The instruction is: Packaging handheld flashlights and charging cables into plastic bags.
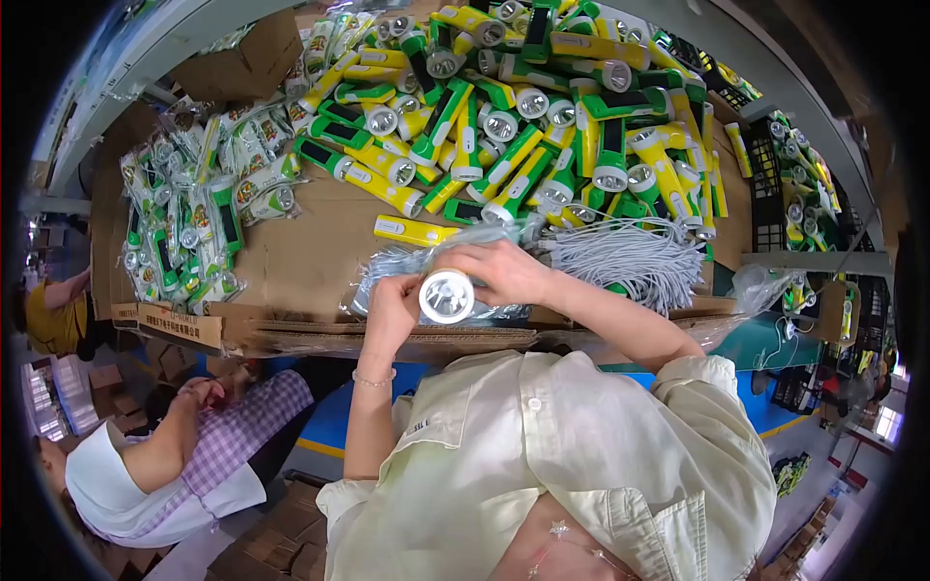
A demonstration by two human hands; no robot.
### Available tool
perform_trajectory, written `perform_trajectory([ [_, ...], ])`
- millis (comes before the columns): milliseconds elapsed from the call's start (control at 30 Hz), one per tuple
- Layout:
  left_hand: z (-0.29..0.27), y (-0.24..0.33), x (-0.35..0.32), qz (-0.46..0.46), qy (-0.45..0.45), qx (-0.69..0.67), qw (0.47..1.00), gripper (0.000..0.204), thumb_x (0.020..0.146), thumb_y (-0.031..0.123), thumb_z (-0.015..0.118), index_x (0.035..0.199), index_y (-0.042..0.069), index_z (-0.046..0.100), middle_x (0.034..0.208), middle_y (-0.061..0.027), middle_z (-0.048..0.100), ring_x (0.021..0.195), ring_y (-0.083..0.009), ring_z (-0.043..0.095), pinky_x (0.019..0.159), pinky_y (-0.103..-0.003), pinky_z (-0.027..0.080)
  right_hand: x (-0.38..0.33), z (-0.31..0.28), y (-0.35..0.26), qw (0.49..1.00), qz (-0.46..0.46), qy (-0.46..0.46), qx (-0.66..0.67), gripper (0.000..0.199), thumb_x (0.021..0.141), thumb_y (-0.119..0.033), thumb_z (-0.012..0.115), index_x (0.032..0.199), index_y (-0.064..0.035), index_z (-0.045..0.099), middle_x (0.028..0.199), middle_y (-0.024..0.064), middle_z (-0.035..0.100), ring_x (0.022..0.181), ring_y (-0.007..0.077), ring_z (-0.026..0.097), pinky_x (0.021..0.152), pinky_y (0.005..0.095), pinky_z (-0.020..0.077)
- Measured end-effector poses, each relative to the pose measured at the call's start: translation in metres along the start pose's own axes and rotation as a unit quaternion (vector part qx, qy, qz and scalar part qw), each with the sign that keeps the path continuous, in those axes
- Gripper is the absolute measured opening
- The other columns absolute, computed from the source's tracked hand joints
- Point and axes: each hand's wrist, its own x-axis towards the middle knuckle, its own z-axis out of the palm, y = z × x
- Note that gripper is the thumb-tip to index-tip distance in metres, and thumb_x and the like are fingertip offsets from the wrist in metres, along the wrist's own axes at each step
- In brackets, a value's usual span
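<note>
Between my hands, a flashlight [447,296] points its round white-rimmed lens up at me, hiding most of its body. My left hand [395,302] grips it from the left, fingers curled and partly out of sight behind it. From the right, my right hand [498,272] closes around its yellow side. Clear plastic bags [386,267] lie flat under and beside my hands. Just beyond them rests a yellow flashlight [414,230]. A bundle of thin grey-white cables [628,259] lies beside my right wrist.
A large heap of green and yellow flashlights [504,126] covers the far side of the cardboard-lined table [291,261]. Bagged flashlights [184,228] pile up at the left, near an open carton [242,63]. Black crates [765,184] stand right. Another person [184,455] sits at lower left.
</note>
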Motion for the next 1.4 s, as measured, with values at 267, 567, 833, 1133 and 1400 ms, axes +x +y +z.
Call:
perform_trajectory([
  [267, -0.021, 0.006, -0.011, -0.193, -0.055, -0.071, 0.977, 0.021, 0.080, 0.012, 0.058, 0.092, -0.002, 0.068, 0.055, -0.0155, 0.055, 0.045, -0.0123, 0.051, 0.047, -0.031, 0.042, 0.007, -0.002, -0.020, 0.951, 0.115, -0.088, -0.273, 0.031, 0.074, -0.018, 0.066, 0.102, -0.0076, 0.057, 0.073, 0.0070, 0.065, 0.064, 0.0262, 0.066, 0.054, 0.0367, 0.0508],
  [567, -0.004, 0.011, -0.022, -0.142, 0.005, 0.013, 0.990, 0.027, 0.078, 0.010, 0.058, 0.103, 0.000, 0.067, 0.064, -0.0229, 0.058, 0.052, -0.0223, 0.059, 0.055, -0.035, 0.046, 0.011, 0.040, -0.037, 0.810, 0.113, -0.329, -0.471, 0.025, 0.079, -0.017, 0.058, 0.099, -0.0037, 0.067, 0.096, 0.0123, 0.062, 0.080, 0.0274, 0.065, 0.053, 0.0464, 0.0532],
  [833, 0.009, -0.031, -0.018, -0.118, 0.028, 0.081, 0.989, 0.022, 0.083, 0.014, 0.059, 0.097, -0.001, 0.068, 0.066, -0.0221, 0.062, 0.058, -0.0312, 0.063, 0.055, -0.037, 0.047, 0.007, -0.004, -0.039, 0.906, 0.156, -0.283, -0.273, 0.018, 0.073, -0.020, 0.061, 0.084, -0.0071, 0.067, 0.080, 0.0115, 0.065, 0.073, 0.0292, 0.065, 0.058, 0.0415, 0.0521],
  [1133, 0.006, -0.019, -0.006, -0.170, -0.020, 0.045, 0.984, 0.039, 0.088, 0.028, 0.060, 0.065, -0.003, 0.063, 0.045, -0.0090, 0.054, 0.038, -0.0164, 0.054, 0.042, -0.030, 0.042, -0.099, -0.121, 0.048, 0.792, 0.351, -0.172, -0.470, 0.004, 0.069, -0.011, 0.066, 0.072, -0.0098, 0.069, 0.075, 0.0091, 0.066, 0.073, 0.0264, 0.066, 0.060, 0.0380, 0.0514],
  [1400, 0.001, -0.024, -0.002, -0.160, -0.040, 0.059, 0.985, 0.044, 0.088, 0.032, 0.060, 0.059, -0.001, 0.061, 0.045, -0.0039, 0.053, 0.037, -0.0115, 0.051, 0.039, -0.027, 0.040, -0.060, -0.179, -0.002, 0.877, 0.331, -0.150, -0.314, 0.014, 0.069, -0.021, 0.073, 0.069, -0.0075, 0.068, 0.071, 0.0075, 0.065, 0.064, 0.0228, 0.064, 0.061, 0.0378, 0.0495],
])
